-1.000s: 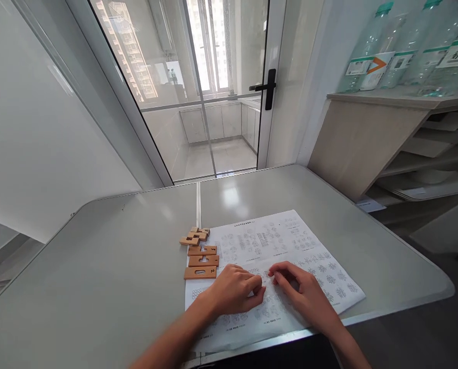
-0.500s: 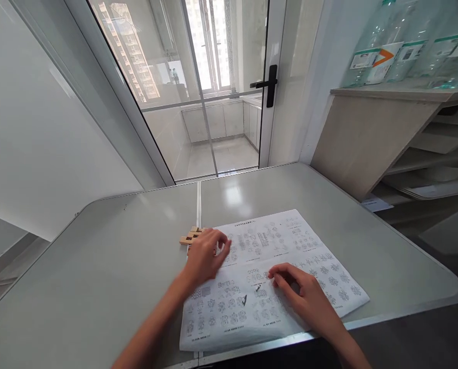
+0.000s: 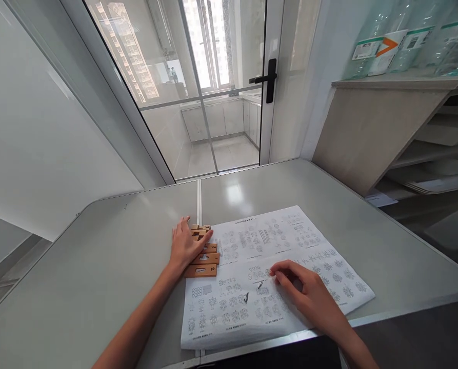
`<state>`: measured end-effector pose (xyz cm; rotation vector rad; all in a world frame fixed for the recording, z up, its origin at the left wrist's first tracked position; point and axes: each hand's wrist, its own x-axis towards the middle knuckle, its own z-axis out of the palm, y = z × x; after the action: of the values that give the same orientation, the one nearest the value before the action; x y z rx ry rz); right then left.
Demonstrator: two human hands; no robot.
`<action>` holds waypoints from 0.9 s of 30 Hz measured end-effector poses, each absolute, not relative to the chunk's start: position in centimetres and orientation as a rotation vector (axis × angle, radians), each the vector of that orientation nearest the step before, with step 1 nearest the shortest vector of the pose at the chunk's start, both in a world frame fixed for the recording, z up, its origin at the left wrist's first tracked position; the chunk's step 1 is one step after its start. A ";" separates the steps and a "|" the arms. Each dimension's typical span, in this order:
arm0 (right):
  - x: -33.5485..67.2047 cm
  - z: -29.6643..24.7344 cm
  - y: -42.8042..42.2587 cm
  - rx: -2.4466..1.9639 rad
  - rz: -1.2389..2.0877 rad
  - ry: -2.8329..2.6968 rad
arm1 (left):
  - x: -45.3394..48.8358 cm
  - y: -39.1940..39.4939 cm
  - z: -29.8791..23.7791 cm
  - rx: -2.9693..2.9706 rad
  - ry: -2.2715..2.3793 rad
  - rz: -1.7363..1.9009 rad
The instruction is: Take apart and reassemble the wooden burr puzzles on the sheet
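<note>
Several wooden pieces with rectangular slots and printed numbers lie in a column at the left edge of the printed sheet. My left hand is spread over the far ones, thumb to their right and fingers to their left, and hides part of them. My right hand rests on the sheet, thumb and forefinger pinched together. Whatever sits between those fingertips, if anything, is too small to make out. Rows of small line drawings and a few dark marks cover the paper.
The grey table has a pale seam strip running lengthwise. A glass door with a black handle stands beyond its far edge. On the right, a wooden shelf carries clear plastic bottles, with papers on its lower levels.
My left hand has moved left off the sheet and onto the wooden pieces, uncovering the nearer ones. My right hand has stayed nearly still. The view has shifted slightly.
</note>
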<state>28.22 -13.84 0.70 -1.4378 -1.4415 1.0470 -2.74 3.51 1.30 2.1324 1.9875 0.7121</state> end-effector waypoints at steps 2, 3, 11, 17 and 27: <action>28.2 0.6 -13.8 -1.441 1.042 -1.448 | -2.5 3.7 1.3 2.120 1.949 0.726; 28.3 0.5 -13.8 -1.445 1.039 -1.453 | -2.4 3.7 1.3 2.112 1.937 0.732; 28.5 0.2 -13.7 -1.457 1.052 -1.463 | -2.5 4.2 1.5 2.073 1.793 0.818; 28.8 -0.3 -13.6 -1.469 1.046 -1.483 | -2.9 4.5 1.7 1.974 1.730 1.004; 28.7 0.0 -13.8 -1.471 1.043 -1.498 | -0.2 0.6 4.9 1.842 1.496 1.148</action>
<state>28.69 -13.83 0.01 -1.4709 -1.4980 1.0432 -0.20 0.63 4.86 1.8421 1.4963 1.1480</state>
